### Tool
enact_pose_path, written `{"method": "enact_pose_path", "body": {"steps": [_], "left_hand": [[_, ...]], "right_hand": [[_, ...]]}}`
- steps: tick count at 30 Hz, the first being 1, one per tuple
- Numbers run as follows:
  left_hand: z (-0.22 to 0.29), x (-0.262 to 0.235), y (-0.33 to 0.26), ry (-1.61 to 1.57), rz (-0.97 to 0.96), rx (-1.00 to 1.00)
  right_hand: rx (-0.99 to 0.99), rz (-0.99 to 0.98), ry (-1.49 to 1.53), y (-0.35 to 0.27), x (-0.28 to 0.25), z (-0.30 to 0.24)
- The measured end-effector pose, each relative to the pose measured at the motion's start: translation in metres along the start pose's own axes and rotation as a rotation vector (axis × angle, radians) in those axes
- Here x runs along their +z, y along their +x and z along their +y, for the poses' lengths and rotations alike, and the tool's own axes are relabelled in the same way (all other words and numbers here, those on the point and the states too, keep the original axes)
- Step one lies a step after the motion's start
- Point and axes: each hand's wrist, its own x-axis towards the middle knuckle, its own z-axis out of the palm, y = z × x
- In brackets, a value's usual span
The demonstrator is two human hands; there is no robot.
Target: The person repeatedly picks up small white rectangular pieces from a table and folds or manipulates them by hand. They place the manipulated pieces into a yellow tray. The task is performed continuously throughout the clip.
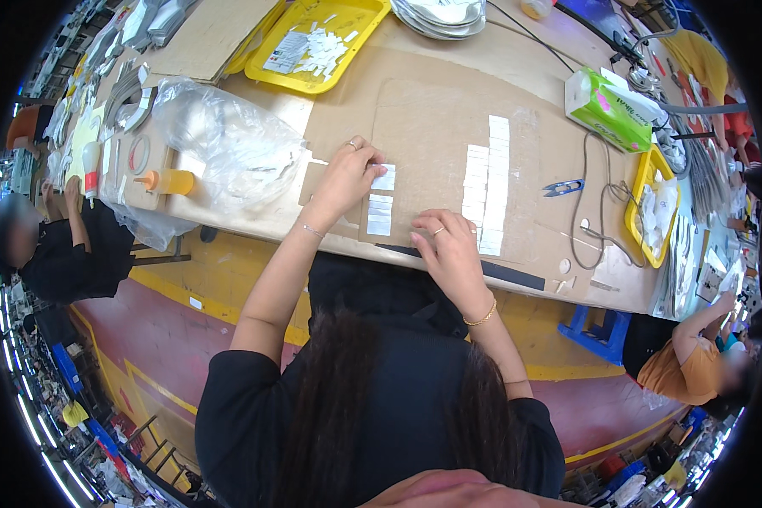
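My left hand (352,176) is over the cardboard sheet (432,118), its thumb and fingertips pressed together on a small white label (385,179). Just below that label lies a short column of white labels (379,216) on the cardboard. My right hand (450,245) rests near the table's front edge, fingers bent and apart, with nothing visible in it. Beside its fingertips stand two longer columns, a shorter label strip (475,179) and a taller label strip (498,182), made of several white pieces laid edge to edge.
A yellow tray (310,86) with loose white pieces stands at the far left. Clear plastic bags (229,148) and a yellow squeeze bottle (176,181) lie left. Blue thread snips (563,188), a grey cord, a green tissue box (605,112) and a yellow basket (632,222) are right. Co-workers sit both sides.
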Motion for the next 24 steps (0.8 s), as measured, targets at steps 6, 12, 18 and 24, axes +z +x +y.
{"method": "enact_pose_path", "body": {"steps": [6,12,18,24], "left_hand": [[-0.004,0.008,0.006,0.075,-0.016,-0.029],[-0.002,0.007,0.007,0.109,0.028,0.046],[0.029,-0.016,-0.002,-0.263,0.033,-0.231],[0.077,-0.045,-0.021,-0.892,-0.295,-0.223]], "right_hand": [[0.011,-0.057,-0.069,-0.009,0.01,0.001],[0.013,-0.062,-0.07,-0.009,0.009,0.002],[0.063,0.083,0.041,-0.004,0.005,-0.006],[0.365,0.104,0.948,0.006,-0.011,-0.004]]}}
